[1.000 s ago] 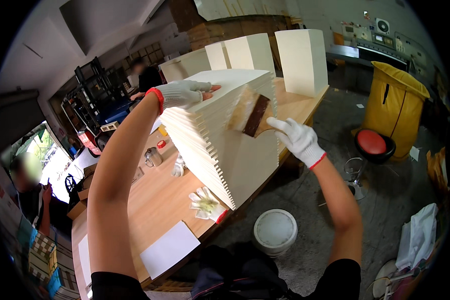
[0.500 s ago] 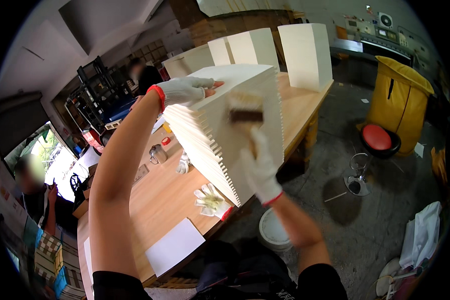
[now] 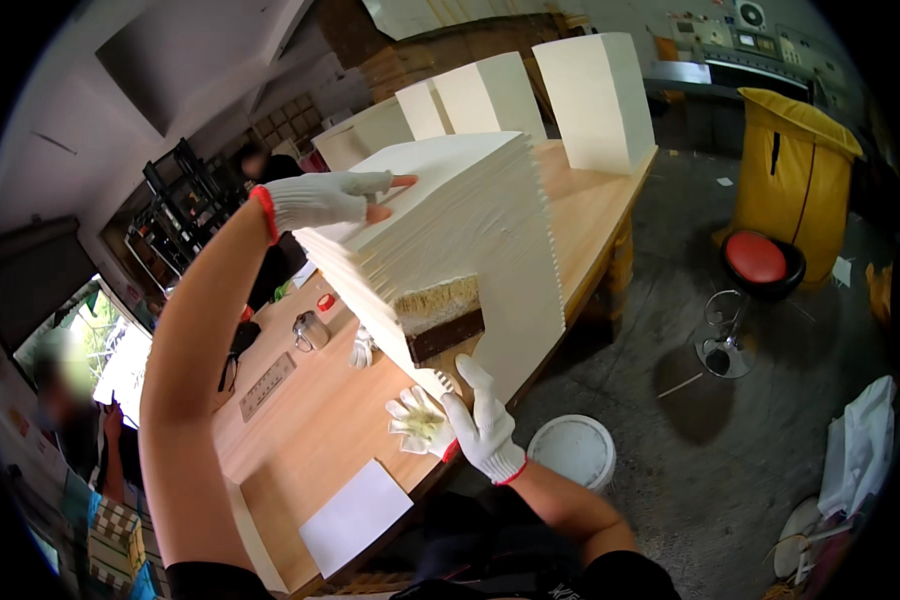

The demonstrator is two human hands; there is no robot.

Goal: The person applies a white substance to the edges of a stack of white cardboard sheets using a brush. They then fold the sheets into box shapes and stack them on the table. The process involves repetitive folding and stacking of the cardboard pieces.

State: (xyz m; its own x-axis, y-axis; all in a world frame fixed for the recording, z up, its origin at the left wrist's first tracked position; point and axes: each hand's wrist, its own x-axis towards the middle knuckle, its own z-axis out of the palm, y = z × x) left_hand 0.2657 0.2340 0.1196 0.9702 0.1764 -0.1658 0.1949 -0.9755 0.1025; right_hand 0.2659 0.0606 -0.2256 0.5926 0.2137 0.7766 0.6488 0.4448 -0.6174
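Note:
A tall stack of white paper (image 3: 490, 220) stands at the table edge, its near side streaked with something wet-looking and its edges ridged. Flat on its top rests my left hand (image 3: 325, 200), in a white knit glove with bare fingertips, fingers stretched out and holding nothing. My right hand (image 3: 485, 425), gloved the same way, grips the handle of a wide brush (image 3: 445, 325). The pale bristles and dark band press against the lower left of the stack's near side. Just left of that hand, a loose stained glove (image 3: 417, 420) lies on the table.
The wooden table (image 3: 290, 430) also bears a white sheet (image 3: 356, 517), a metal mug (image 3: 310, 331), a ruler (image 3: 268, 386) and further paper stacks (image 3: 590, 105). A white bucket (image 3: 572, 452) stands on the floor. To the right are a red stool (image 3: 756, 257) and a yellow bag (image 3: 795, 185). Two people are at the left.
My right hand has brought the brush down and left, from the upper part of the stack's side to its lower left. My left hand stays on top, and the whole view has shifted slightly.

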